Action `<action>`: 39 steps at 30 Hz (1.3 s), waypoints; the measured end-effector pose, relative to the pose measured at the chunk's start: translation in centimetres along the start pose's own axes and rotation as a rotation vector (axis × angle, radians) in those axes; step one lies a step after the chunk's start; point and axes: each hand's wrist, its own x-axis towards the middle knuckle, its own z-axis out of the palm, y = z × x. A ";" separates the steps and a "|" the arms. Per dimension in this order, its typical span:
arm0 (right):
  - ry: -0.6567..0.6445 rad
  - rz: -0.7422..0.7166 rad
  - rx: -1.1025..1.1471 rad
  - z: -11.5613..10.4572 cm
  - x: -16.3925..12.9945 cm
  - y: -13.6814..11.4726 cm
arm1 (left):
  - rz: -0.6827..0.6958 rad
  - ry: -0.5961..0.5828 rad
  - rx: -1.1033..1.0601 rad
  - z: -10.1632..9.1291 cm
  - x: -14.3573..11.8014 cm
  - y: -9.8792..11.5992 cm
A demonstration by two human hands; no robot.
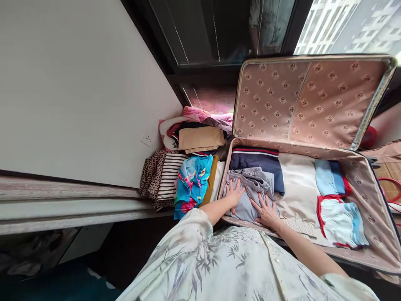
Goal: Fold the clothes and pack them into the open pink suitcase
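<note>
A folded grey garment [250, 190] lies in the near left corner of the open suitcase [369, 184], at the frame's centre. The left hand [233, 194] and right hand [266, 213] press flat on it, fingers spread. A navy garment [257, 161] lies just above; folded clothes [192, 182] are stacked to the left.

A stack of folded clothes [184, 175] lies against the white wall [78, 83], beneath a dark window [216, 29].

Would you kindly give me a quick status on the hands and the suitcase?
Left hand and right hand flat on grey garment. Garment inside open suitcase, against navy folded piece. Nothing on top.
</note>
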 end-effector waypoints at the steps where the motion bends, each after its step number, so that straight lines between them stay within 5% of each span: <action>1: 0.002 0.001 0.016 -0.1 -0.1 0.2 | 0.022 -0.007 0.014 -0.1 -0.5 0.0; 5: 0.050 0.050 0.150 -0.5 -1.1 1.3 | 0.329 -0.040 -0.089 -2.7 -3.4 -1.9; 8: 0.228 0.143 0.248 0.0 -2.4 2.4 | 0.639 0.223 -0.369 -7.9 -4.8 -6.8; 9: 0.299 0.179 0.273 0.3 -2.9 2.8 | 0.610 0.369 -0.464 -10.0 -4.8 -9.1; 12: 0.516 0.237 0.351 1.1 -3.8 3.5 | 0.237 0.731 -0.522 -16.1 -3.5 -16.5; 15: 0.688 0.199 0.397 1.4 -4.4 3.5 | -0.084 0.763 -0.331 -20.8 -1.2 -22.6; 17: 0.751 0.197 0.398 1.4 -5.0 3.0 | -0.175 0.708 -0.235 -22.8 0.3 -25.3; 29: 0.703 0.481 0.398 -1.4 -7.5 -3.1 | -0.310 0.421 0.038 -28.1 7.8 -34.4; 33: 0.708 0.501 0.372 -1.9 -7.4 -3.3 | -0.297 0.610 -0.044 -28.2 8.0 -34.5; 36: 0.699 0.519 0.361 -2.0 -7.3 -3.5 | -0.158 0.765 -0.230 -27.8 7.4 -33.6; 39: 0.688 0.511 0.351 -2.0 -7.3 -3.5 | -0.057 0.800 -0.273 -27.7 6.7 -32.5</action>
